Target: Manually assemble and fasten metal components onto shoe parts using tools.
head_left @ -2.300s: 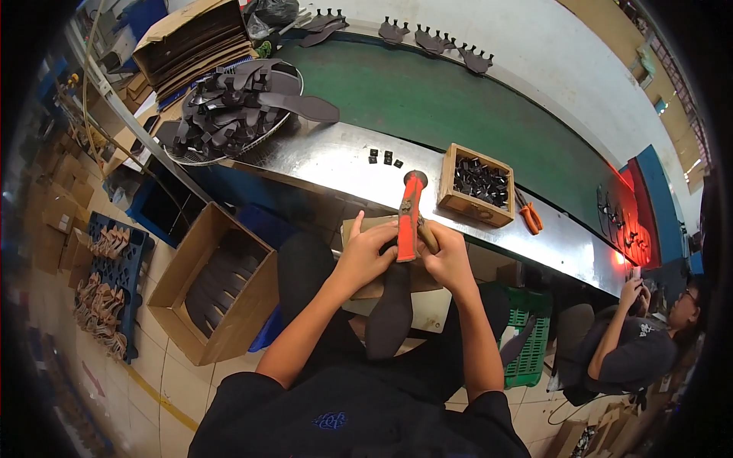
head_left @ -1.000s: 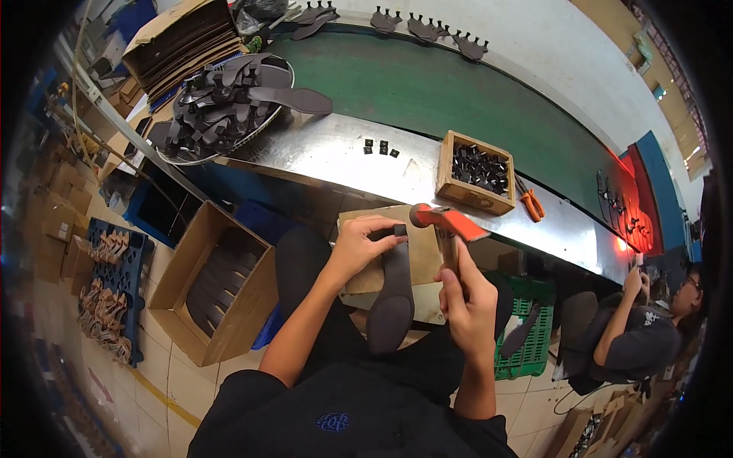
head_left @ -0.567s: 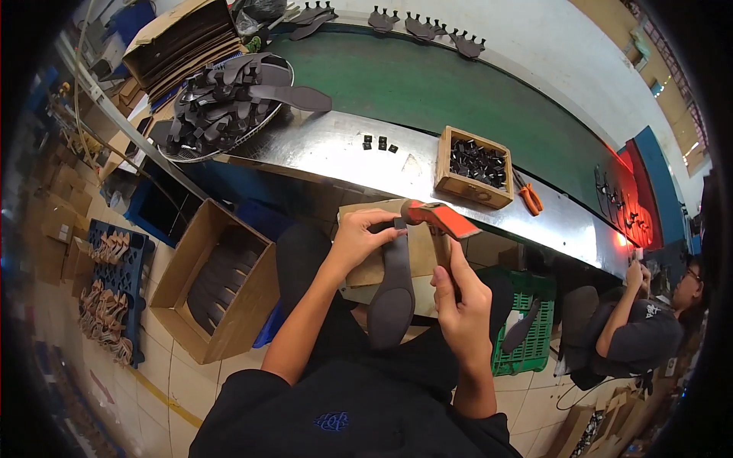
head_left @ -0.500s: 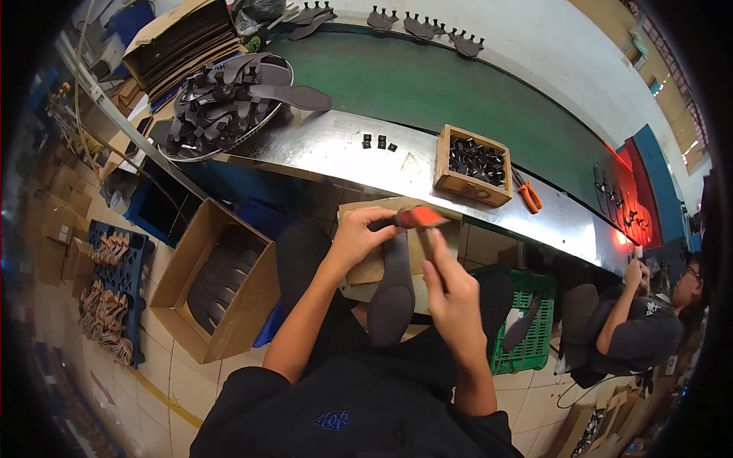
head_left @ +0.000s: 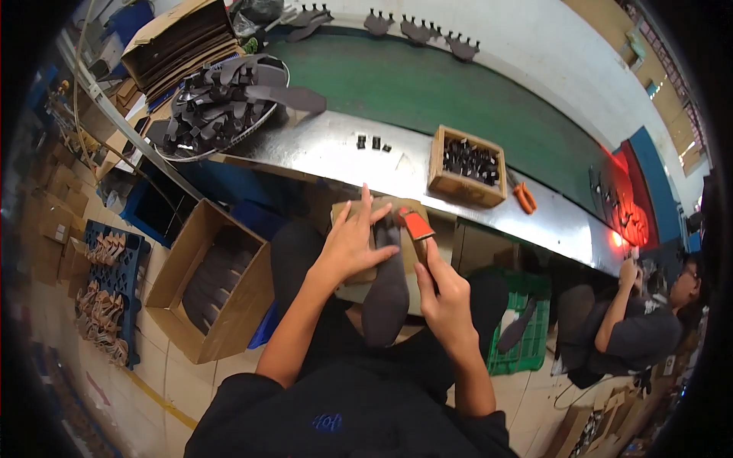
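Note:
My left hand [head_left: 353, 246] is spread open, its fingers fanned over the toe end of a dark grey shoe sole [head_left: 385, 301]. Nothing shows in its grasp. My right hand [head_left: 447, 301] is closed round the handle of a hammer [head_left: 418, 226] with a red-painted head. That head hangs just right of the sole's toe end; whether it touches the sole I cannot tell. Beneath the sole is a pale board [head_left: 420, 204] between my knees, and the sole's rounded heel end points toward me. The toe end is partly hidden by my left fingers.
On the metal bench edge [head_left: 321, 149] stand several small black pieces [head_left: 375, 143], a wooden box [head_left: 467, 197] of black parts and orange-handled pliers [head_left: 524, 198]. A basket heaped with soles [head_left: 217, 107] is at left. Below are a cardboard box [head_left: 248, 298] and green crate [head_left: 527, 347]. A co-worker [head_left: 637, 332] sits right.
My left fingers have gone from a pinch at the sole's toe end to spread wide. The hammer head has dropped slightly and turned, its red side showing more.

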Demonstrator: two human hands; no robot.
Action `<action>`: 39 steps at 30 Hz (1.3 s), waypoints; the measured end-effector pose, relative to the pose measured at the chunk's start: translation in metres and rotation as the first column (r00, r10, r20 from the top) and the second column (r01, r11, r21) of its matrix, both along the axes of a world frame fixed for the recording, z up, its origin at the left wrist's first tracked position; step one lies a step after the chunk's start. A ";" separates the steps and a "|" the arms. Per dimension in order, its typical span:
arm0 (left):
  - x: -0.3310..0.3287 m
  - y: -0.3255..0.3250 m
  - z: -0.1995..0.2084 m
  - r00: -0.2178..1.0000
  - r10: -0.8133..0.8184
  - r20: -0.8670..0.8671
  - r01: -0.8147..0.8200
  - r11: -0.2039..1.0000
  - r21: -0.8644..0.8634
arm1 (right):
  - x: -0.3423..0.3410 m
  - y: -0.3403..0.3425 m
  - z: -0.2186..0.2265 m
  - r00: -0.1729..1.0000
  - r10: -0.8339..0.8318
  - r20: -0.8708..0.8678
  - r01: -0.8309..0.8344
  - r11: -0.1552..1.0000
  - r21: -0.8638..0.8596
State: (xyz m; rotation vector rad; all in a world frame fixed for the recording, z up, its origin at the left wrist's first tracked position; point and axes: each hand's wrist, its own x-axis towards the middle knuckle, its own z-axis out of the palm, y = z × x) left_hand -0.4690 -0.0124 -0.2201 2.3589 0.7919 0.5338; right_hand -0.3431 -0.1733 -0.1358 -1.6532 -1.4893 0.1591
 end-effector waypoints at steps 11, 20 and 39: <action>-0.002 0.007 -0.010 0.999 -0.020 -0.028 0.026 0.970 0.243 | 0.001 -0.002 0.021 0.989 -0.111 -0.094 0.110 0.994 -0.021; -0.037 -0.051 0.040 0.865 -0.225 0.448 0.355 0.906 -0.230 | 0.042 0.020 0.009 0.992 -0.051 0.114 0.043 0.996 0.073; -0.062 -0.093 0.093 0.773 -0.098 0.626 0.628 0.255 -0.736 | 0.038 0.010 0.038 0.454 0.791 -0.410 -0.866 0.501 0.008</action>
